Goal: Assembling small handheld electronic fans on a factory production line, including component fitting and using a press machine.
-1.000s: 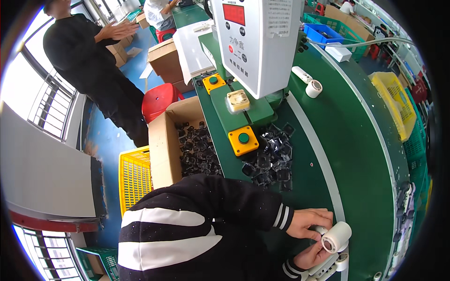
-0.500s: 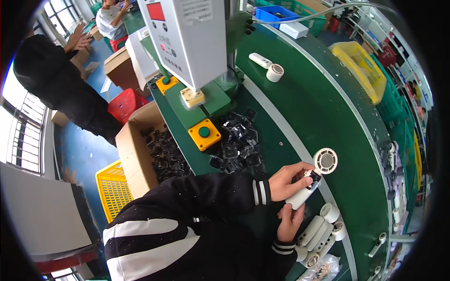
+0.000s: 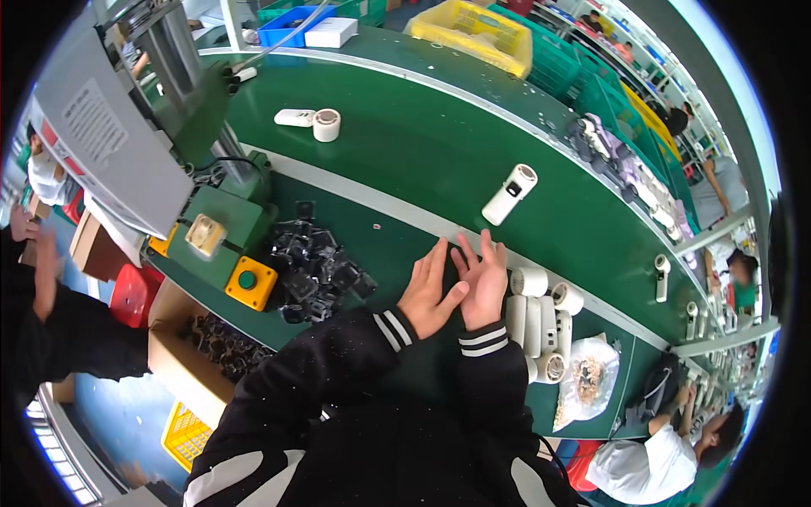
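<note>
My left hand [image 3: 429,294] hangs over the green bench [image 3: 397,203], fingers stretched, nothing in it. Beside it is my right hand [image 3: 481,286], palm turned up, fingers spread and also without any object. Just past my fingertips a white handheld fan [image 3: 504,199] lies on the green conveyor belt [image 3: 431,144]. To the right of my right hand, several white fans [image 3: 541,325] are grouped close together. On the left, a loose pile of clear and black plastic parts [image 3: 314,266] lies near my left sleeve.
A green press machine [image 3: 221,221] with a yellow button box [image 3: 251,283] stands at left, beside a carton [image 3: 190,359] of dark parts. Another fan [image 3: 325,125] lies farther up the belt. A clear bag [image 3: 589,380] of small pieces sits at right. Other people sit or stand nearby.
The fan that both hands held has been let go and now lies on the belt. Both hands have opened. The view has swung to the right.
</note>
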Tool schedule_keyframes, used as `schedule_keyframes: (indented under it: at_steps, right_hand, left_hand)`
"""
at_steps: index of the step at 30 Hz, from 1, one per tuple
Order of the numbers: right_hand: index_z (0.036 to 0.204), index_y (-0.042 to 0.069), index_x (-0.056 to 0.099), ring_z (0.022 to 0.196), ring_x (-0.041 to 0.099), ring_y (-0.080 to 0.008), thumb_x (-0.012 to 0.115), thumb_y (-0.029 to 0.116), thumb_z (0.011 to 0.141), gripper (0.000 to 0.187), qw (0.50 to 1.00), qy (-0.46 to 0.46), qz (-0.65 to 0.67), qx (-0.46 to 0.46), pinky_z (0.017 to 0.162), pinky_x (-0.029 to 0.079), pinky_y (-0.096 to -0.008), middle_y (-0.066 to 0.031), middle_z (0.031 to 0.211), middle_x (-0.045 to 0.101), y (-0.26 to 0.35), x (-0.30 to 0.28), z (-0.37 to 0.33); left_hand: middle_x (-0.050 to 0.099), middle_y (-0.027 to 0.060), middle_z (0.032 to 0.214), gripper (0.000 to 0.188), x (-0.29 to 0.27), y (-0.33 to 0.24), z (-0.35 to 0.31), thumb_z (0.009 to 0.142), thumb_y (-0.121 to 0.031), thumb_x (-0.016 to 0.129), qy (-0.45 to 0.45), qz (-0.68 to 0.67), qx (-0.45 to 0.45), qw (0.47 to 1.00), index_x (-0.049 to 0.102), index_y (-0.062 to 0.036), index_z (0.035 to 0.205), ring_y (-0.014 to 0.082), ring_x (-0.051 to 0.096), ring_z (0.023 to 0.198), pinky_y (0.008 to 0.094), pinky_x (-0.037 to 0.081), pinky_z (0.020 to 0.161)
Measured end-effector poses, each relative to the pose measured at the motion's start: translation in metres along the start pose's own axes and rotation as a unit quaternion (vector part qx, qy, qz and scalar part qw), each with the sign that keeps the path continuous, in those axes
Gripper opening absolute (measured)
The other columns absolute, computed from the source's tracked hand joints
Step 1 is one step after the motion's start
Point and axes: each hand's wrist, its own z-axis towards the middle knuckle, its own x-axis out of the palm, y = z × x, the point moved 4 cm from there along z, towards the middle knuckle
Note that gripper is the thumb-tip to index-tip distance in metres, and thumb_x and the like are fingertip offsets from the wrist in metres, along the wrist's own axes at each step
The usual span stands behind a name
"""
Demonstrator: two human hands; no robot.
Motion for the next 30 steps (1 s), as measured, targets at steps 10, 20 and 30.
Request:
schedule_keyframes:
  at_steps: [10, 20, 30]
  right_hand:
    - [0.126, -0.003, 0.051, 0.098, 0.06, -0.0259, 0.049, 0.016, 0.093, 0.038, 0.758, 0.39, -0.295, -0.431, 0.086, 0.047, -0.0371, -0.0186, 0.113, 0.059, 0.137, 0.075, -0.135]
    - [0.131, 0.001, 0.045, 0.1, 0.06, -0.0269, 0.048, 0.017, 0.095, 0.04, 0.51, 0.565, -0.487, -0.429, 0.085, 0.047, -0.0372, -0.0174, 0.119, 0.052, 0.127, 0.027, -0.195]
    - [0.135, 0.004, 0.04, 0.102, 0.06, -0.028, 0.046, 0.018, 0.096, 0.042, 0.46, 0.56, -0.464, -0.509, 0.083, 0.047, -0.0374, -0.0161, 0.126, 0.044, 0.156, -0.001, -0.186]
  left_hand:
    - [0.057, 0.0204, 0.121, 0.056, 0.002, -0.031, -0.004, 0.094, -0.033, 0.055, 0.109, -0.097, 0.036, 0.989, 0.041, 0.0001, 0.137, 0.0363, 0.054, 0.112, 0.0446, 0.04, 0.099]
    - [0.051, 0.0117, 0.118, 0.046, 0.039, -0.033, -0.025, 0.083, -0.019, 0.063, 0.186, 0.057, 0.192, 0.962, 0.051, -0.0103, 0.126, 0.0292, 0.051, 0.106, 0.0411, 0.037, 0.091]
    - [0.027, 0.0358, 0.14, 0.084, 0.093, -0.046, -0.028, 0.066, -0.009, 0.069, 0.143, 0.143, 0.16, 0.966, 0.033, 0.0003, 0.141, 0.0503, 0.04, 0.121, 0.0524, 0.037, 0.098]
